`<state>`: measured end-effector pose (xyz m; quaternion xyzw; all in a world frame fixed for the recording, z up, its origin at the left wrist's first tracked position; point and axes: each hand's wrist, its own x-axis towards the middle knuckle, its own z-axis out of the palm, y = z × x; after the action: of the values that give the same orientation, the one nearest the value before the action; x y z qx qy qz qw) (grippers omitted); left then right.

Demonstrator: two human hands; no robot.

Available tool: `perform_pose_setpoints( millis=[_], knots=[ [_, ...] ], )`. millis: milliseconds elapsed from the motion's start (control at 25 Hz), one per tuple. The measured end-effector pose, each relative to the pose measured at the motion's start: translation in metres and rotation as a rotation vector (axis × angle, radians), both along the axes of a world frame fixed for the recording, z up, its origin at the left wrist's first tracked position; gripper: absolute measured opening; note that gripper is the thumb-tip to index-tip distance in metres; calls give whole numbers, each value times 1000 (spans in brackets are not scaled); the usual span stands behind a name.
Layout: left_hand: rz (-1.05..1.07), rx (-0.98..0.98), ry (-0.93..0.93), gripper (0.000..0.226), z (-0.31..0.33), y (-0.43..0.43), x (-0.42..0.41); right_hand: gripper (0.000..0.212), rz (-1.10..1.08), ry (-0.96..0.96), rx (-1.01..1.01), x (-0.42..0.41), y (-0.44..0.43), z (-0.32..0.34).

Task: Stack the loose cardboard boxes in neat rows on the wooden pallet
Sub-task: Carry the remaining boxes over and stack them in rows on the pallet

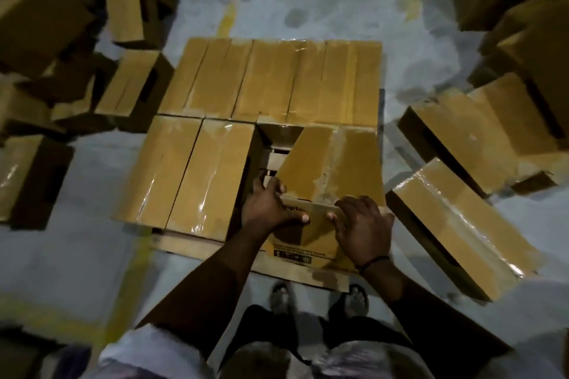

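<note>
Both arms reach forward and down, forearms converging on one box [332, 163], which both hands hold by its near top edge. The left hand [271, 206] wraps the box's near left corner: fingers curl over onto the taped top and the thumb lies flat along the printed near face, pointing right. The right hand [363, 228] grips the same edge just beside it, knuckles up, fingers hooked over the top and thumb pressed on the near face, pointing left. The two thumb tips are close but apart. A dark band [372, 263] circles the right wrist.

The box sits at the pallet's near right spot, turned slightly askew. Whether its base rests fully down cannot be told. Just beyond the left hand a wedge-shaped gap shows the pallet [275, 160] slats. Left of that hand a front pair [184, 172] of boxes lies side by side. Beyond the held box's far end a back row [271, 80] runs across the pallet.

Right of the right hand, loose boxes [462, 224] lie tilted on the grey floor [308, 9], with more heaped far left. Sandals [280, 292] show below the wrists
</note>
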<state>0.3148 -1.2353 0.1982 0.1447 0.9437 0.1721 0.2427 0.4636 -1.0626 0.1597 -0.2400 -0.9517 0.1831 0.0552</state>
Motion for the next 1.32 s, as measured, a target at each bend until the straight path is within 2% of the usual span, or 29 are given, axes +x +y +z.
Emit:
perform_pose_setpoints(
  millis=[320,440,600,680,800,920,1080,1200,1320],
  knots=[
    [-16,-40,-103,87,-39,-99,-30,26,73,-95,-4,-35,-88,-23],
    [-21,16,-111,87,-51,-143,-55,27,67,-112,54,-57,-130,-24],
    [-12,158,-26,86,-65,-191,-76,31,36,-31,86,-75,-178,-36],
    [-39,148,-19,84,-92,-210,-82,27,35,-29,61,-70,-196,-72],
    [-186,-115,-120,86,-157,-241,-67,15,-33,-122,-55,-44,-221,-147],
    [-136,-187,-141,90,-238,-253,-65,37,-223,-175,-170,-55,-223,-218],
    [-217,-147,-8,93,-326,-223,-87,50,-391,-218,-249,-91,-195,-299],
    [-222,-107,76,87,-367,-191,-114,64,-398,-216,-280,-124,-168,-343],
    [-219,-106,147,78,-391,-169,-145,70,-390,-157,-357,-149,-148,-371]
  ],
)
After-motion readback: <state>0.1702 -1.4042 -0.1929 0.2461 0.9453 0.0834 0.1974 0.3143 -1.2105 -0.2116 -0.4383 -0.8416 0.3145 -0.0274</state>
